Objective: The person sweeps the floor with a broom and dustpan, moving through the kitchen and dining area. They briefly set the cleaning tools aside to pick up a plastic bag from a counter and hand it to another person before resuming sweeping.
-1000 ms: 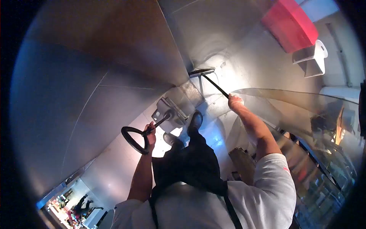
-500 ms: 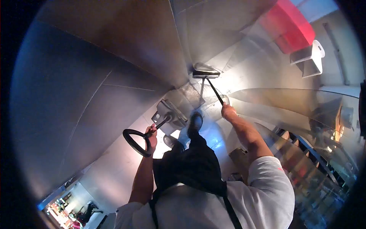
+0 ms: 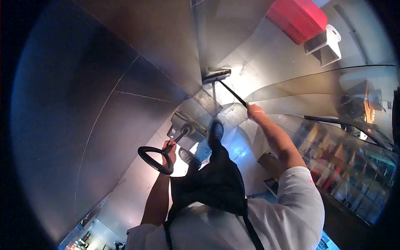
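My right hand (image 3: 255, 112) is closed around the black handle of a broom (image 3: 233, 93). Its wide head rests on the floor at the foot of the metal wall, where two panels meet. In my left hand (image 3: 170, 149) is the upright handle of a long-handled dustpan (image 3: 189, 127), gripped below its black loop top. The grey pan stands low beside my shoes (image 3: 215, 131), with its opening turned away from the wall on the left.
Tall metal panels (image 3: 125, 75) rise at the left and ahead. A red bin (image 3: 298, 21) and a white stool-like holder (image 3: 326, 46) stand at the upper right. A glass-fronted case (image 3: 337, 162) with goods lines the right. Light glares off the floor.
The broom head has shifted slightly left toward the wall corner and tilted. My view has turned, so the red bin and white holder appear further left and higher. Both hands keep their grips.
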`<state>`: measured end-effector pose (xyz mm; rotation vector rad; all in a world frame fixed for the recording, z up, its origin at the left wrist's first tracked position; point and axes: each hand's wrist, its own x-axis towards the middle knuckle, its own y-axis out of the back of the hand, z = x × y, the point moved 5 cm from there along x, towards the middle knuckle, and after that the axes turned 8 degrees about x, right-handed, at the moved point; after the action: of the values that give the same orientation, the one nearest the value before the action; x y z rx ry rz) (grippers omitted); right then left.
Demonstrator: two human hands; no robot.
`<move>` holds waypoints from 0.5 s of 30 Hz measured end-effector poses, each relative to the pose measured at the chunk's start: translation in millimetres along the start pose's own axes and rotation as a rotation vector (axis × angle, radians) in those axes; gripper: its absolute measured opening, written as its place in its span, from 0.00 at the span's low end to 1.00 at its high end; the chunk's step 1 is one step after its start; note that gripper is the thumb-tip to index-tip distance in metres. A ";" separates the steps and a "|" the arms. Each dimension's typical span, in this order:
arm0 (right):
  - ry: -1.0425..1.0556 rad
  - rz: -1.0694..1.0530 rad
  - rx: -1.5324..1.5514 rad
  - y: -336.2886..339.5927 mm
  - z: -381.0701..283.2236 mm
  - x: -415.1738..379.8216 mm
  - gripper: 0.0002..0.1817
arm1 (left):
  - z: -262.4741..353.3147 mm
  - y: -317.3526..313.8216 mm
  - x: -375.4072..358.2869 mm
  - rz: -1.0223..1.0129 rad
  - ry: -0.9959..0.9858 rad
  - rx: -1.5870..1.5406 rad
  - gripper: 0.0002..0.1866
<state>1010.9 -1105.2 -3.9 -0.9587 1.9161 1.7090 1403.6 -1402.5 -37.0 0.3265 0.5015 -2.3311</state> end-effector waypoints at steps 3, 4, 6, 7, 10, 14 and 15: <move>0.051 -0.056 -0.062 -48.9 -17.8 24.8 0.23 | 7.7 -2.1 3.3 -0.018 -0.025 0.092 0.08; 0.067 -0.079 -0.027 -79.6 -17.5 25.2 0.22 | 12.5 -6.3 2.9 0.004 0.051 0.058 0.08; 0.141 -0.115 0.006 -129.0 -20.4 17.4 0.20 | 42.7 -30.5 -2.6 0.078 0.129 0.256 0.07; 0.200 -0.143 0.004 -159.8 -26.7 7.0 0.20 | 55.4 -40.3 -3.9 0.131 0.129 0.491 0.07; 0.274 -0.423 -0.241 -214.9 -48.2 -44.3 0.16 | 50.8 -31.7 -1.2 -0.050 -0.040 0.802 0.04; 0.268 -0.520 -0.074 -179.2 -62.7 -138.7 0.20 | 66.6 -42.8 -8.4 -0.107 -0.023 0.545 0.04; 0.253 -0.571 0.042 -179.7 -48.6 -151.2 0.24 | 78.5 -45.5 -15.5 -0.093 0.022 0.335 0.05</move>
<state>1249.9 -1121.6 -16.8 -1.5815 1.5870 1.2548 1375.8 -1397.6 50.6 0.4955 0.1352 -2.5033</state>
